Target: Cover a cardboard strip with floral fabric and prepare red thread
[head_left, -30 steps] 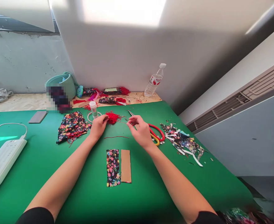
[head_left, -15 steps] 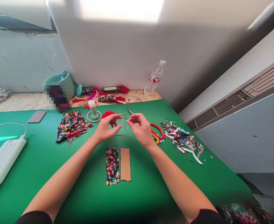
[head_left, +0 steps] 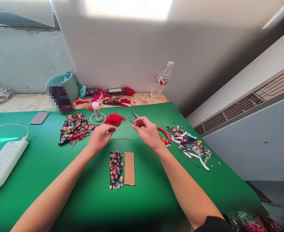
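The thin red thread [head_left: 123, 128] runs nearly straight through the centre of the frame, spanning the gap between the person's hands. The left hand [head_left: 99, 136] pinches its left end, thumb and fingers brought together; the right hand [head_left: 148, 133] pinches the other end in the same way. The hands themselves stand apart, with the thread as the link. Its long axis lies from side to side across the frame, rising slightly towards the right, and neither hand is clearly the nearer, since each has one end.

Just below that line, a loose dark-red cord [head_left: 122, 139] lies on the green tabletop [head_left: 148, 198], roughly parallel to it. Above and between the hands, nearer the left one, sits a frayed bundle of bright red threads [head_left: 114, 119]. A small dark item near the right fingertips is too tiny to identify.

At lower centre, a black floral fabric strip [head_left: 116, 170] and a plain brown cardboard strip [head_left: 129, 169] lie side by side, long axes pointing up the frame. Scissors with red handles [head_left: 166, 135] lie partly hidden behind the right hand.
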`<action>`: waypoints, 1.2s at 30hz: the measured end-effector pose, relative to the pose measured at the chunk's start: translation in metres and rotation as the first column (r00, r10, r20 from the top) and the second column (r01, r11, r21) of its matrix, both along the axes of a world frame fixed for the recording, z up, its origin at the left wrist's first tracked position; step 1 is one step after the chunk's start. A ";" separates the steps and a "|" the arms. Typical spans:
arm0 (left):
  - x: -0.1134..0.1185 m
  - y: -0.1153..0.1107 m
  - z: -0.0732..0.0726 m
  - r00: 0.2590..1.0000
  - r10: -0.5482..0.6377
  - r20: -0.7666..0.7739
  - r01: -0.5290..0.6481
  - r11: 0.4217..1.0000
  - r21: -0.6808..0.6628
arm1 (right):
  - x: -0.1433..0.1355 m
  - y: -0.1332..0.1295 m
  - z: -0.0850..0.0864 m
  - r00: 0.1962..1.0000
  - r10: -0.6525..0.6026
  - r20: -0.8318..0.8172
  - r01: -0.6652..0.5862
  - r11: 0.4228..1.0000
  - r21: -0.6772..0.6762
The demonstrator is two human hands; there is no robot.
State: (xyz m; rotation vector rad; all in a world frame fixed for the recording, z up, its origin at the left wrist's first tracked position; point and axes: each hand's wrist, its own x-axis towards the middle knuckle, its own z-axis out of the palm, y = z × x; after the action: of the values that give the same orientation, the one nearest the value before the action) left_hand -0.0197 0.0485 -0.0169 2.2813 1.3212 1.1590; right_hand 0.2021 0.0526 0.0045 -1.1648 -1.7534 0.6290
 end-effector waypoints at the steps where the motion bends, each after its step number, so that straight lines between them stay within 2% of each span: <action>1: -0.003 -0.002 -0.001 0.998 0.017 -0.054 -0.016 1.000 0.019 | 0.002 0.001 -0.001 1.000 0.004 0.017 -0.004 1.000 -0.016; 4: -0.010 -0.006 -0.004 0.984 0.033 -0.173 -0.024 0.998 0.053 | 0.005 0.005 -0.006 0.998 0.034 0.053 -0.030 0.996 -0.081; 9: -0.021 -0.008 -0.010 0.949 -0.083 -0.305 0.097 0.995 0.032 | 0.006 0.006 -0.011 0.973 0.132 0.190 -0.104 0.983 -0.153; 11: -0.026 -0.007 -0.012 0.930 -0.093 -0.356 0.117 0.992 0.045 | 0.005 0.006 -0.010 0.957 0.160 0.242 -0.124 0.979 -0.161; 16: -0.032 -0.005 -0.016 0.901 -0.042 -0.432 0.049 0.999 0.005 | 0.005 0.006 -0.010 0.911 0.226 0.344 -0.157 0.964 -0.216; 22: -0.028 -0.008 -0.013 0.817 0.005 -0.576 -0.031 0.999 -0.035 | 0.006 0.007 -0.012 0.837 0.283 0.468 -0.186 0.952 -0.243; 25: -0.028 -0.009 -0.014 0.803 -0.035 -0.595 -0.003 0.998 -0.063 | 0.006 0.006 -0.011 0.811 0.297 0.504 -0.198 0.950 -0.241; 28: -0.029 -0.008 -0.017 0.823 -0.073 -0.563 0.032 0.996 -0.082 | 0.006 0.006 -0.010 0.795 0.300 0.527 -0.188 0.948 -0.256; 32: -0.032 -0.006 -0.018 0.860 -0.073 -0.505 0.034 0.996 -0.085 | 0.008 0.005 -0.007 0.772 0.310 0.555 -0.170 0.942 -0.290; 36: -0.033 -0.006 -0.016 0.856 -0.064 -0.513 0.030 0.997 -0.074 | 0.009 0.004 -0.004 0.738 0.325 0.591 -0.181 0.940 -0.290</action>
State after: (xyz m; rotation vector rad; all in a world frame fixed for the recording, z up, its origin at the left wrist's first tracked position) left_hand -0.0524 0.0427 -0.0332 2.6671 1.4294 0.4799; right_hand 0.2107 0.0567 0.0007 -1.4040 -2.5092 0.6399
